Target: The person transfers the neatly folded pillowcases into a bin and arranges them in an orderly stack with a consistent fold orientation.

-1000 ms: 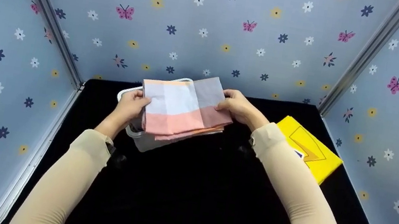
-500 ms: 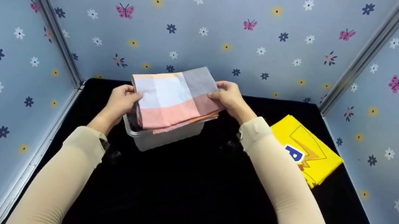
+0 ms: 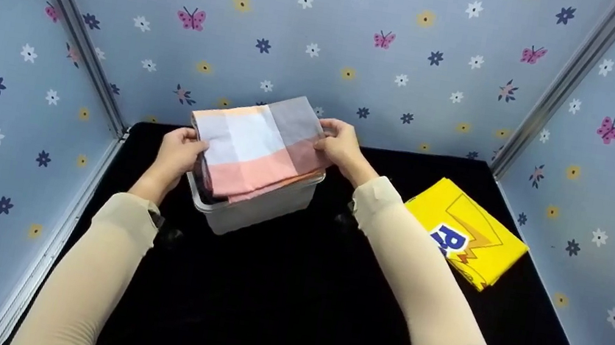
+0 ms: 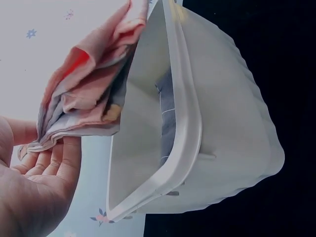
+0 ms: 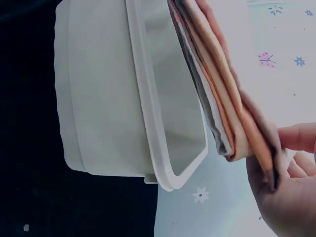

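A folded checked cloth (image 3: 256, 146) in pink, white, grey and orange hangs over a whitish plastic bin (image 3: 251, 213). My left hand (image 3: 175, 158) pinches the cloth's left edge, thumb on top and fingers beneath. At the opposite edge my right hand (image 3: 343, 147) grips it the same way. Several stacked layers of the cloth (image 5: 217, 74) show in the right wrist view, above the bin's open mouth. Inside the bin, a dark grey cloth with thin white lines (image 4: 168, 118) is visible from the left wrist.
To the right on the black table cover (image 3: 284, 317) lies a folded yellow item (image 3: 477, 230) with blue-and-white lettering, partly behind my right sleeve (image 3: 418, 289). Flowered panels (image 3: 317, 32) enclose the table at the back and both sides.
Both hands have carried the checked cloth leftward and slightly toward the back, over the bin. More of the bin's front and of the yellow item now shows.
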{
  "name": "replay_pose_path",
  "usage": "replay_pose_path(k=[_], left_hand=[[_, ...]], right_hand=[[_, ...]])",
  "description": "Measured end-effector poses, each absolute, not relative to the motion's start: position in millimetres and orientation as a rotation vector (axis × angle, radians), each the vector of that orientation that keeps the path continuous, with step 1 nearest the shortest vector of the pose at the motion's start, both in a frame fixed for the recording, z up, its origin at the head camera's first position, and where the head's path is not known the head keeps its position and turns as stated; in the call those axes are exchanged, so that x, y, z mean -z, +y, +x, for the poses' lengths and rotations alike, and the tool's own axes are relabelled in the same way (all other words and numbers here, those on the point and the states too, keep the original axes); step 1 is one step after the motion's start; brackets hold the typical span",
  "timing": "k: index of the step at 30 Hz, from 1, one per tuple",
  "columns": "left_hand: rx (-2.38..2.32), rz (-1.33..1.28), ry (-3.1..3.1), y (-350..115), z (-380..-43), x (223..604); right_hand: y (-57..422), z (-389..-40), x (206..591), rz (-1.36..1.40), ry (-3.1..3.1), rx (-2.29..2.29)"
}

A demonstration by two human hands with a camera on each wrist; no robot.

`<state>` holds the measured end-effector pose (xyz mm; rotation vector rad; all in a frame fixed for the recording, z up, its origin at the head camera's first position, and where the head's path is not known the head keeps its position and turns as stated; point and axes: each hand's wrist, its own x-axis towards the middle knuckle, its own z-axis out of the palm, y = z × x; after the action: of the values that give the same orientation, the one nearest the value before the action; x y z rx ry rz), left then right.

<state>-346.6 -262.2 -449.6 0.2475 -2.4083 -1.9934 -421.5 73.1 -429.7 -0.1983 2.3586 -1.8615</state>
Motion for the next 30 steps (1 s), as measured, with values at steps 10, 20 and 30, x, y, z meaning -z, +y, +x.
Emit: replay_pose_path(k=[10,20,30], left_hand=[[1.997,0.237,-2.386,-266,-348,456],[1.954,0.269,-2.373,-265,-350,477],[1.901,0.295,-2.389,-264,-347,485]], right_hand=[[62,-423,446,-0.217,2.409,1.917],[55,-421,469,-0.200,2.400,1.948],[56,-420,478,-0.233,2.419,1.909]])
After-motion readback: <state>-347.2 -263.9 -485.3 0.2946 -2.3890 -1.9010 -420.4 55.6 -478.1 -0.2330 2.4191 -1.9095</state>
